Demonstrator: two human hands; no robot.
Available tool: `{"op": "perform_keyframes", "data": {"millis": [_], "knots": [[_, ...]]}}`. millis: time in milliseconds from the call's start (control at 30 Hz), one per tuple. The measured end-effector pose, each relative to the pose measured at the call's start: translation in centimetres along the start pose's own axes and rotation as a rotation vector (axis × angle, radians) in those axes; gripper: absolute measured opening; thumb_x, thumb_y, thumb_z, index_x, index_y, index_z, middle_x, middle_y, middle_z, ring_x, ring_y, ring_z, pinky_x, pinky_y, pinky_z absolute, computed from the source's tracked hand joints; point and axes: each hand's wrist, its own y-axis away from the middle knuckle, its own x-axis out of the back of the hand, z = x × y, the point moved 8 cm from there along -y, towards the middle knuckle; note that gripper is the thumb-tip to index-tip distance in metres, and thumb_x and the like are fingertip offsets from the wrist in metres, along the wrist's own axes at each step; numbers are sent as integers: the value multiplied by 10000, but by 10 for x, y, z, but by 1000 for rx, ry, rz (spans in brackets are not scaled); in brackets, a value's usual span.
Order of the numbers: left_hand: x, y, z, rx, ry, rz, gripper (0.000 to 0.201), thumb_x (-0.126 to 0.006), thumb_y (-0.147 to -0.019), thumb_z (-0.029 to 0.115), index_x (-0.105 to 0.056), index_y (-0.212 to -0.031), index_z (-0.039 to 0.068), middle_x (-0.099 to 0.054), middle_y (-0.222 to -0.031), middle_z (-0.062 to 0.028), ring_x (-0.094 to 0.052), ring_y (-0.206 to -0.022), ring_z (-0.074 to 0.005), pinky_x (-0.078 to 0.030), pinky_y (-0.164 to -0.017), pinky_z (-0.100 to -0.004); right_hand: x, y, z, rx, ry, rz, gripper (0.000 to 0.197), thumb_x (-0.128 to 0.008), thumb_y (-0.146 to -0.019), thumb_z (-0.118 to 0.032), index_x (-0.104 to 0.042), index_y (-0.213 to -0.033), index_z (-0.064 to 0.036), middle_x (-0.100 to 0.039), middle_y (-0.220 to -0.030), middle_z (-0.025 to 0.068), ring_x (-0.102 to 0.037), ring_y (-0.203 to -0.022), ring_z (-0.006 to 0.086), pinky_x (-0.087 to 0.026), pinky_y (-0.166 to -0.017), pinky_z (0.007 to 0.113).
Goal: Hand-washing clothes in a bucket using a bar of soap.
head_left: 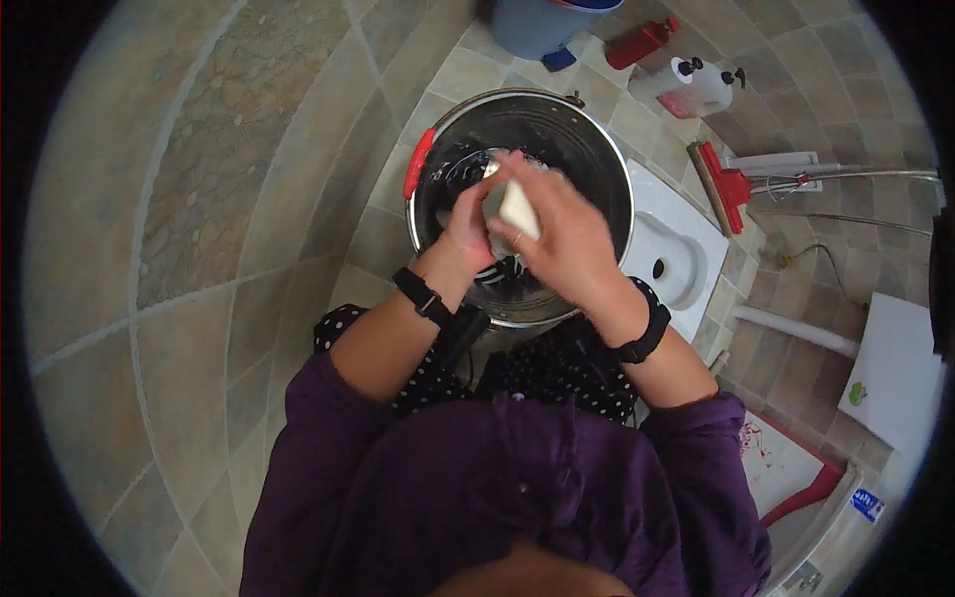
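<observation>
A cream-white bar that looks like soap (519, 211) is in my right hand (572, 234), its fingers curled over it and slightly blurred. My left hand (466, 231) is bent close beside it, thumb and fingers curved inward. What lies between my left fingers is mostly hidden. Both hands are above a round metal bucket (620, 164) with dark liquid inside. Below my hands, a black-and-white striped piece, seemingly cloth (487, 275), shows in the bucket. A red grip (419, 164) sits on the bucket's left rim.
Right of the bucket is a white squat toilet (696, 234). A red-headed squeegee (724, 189) leans beyond it. Pump bottles (701, 90), a red bottle (642, 43) and a blue-grey bucket (542, 28) stand at the far side. A tiled wall (229, 219) rises at left.
</observation>
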Motion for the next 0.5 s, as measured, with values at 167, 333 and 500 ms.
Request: {"op": "perform_keyframes", "data": {"millis": [167,333,500], "knots": [[2,1,-13,94,129,-181,432,-403,-935,371,-457,-1274,108,-533,-1221,-60,-499,-1155,-234,-398,-979,-401,-19,-22,11,316,269,167,417,-576,-836,-333,-494,-1190,-130,-543,-1131,105,-465,-1157,302,-332,-971,492],[-2,-3,-19,135,198,-109,440,-352,-958,373,-438,-1305,118,-521,-1259,-58,-501,-1159,-214,-363,-1006,-384,-25,-32,89,-137,-40,296,454,-550,-861,-358,-462,-1204,-74,-525,-1162,182,-500,-1078,361,-362,-947,429],[-21,1,-16,84,77,-171,486,-331,-969,367,-352,-1382,112,-449,-1346,-65,-467,-1190,-217,-348,-1015,-371,-31,-20,155,-606,-738,329,537,-550,-883,-387,-398,-1263,-38,-536,-1139,139,-521,-1024,251,-400,-887,350]]}}
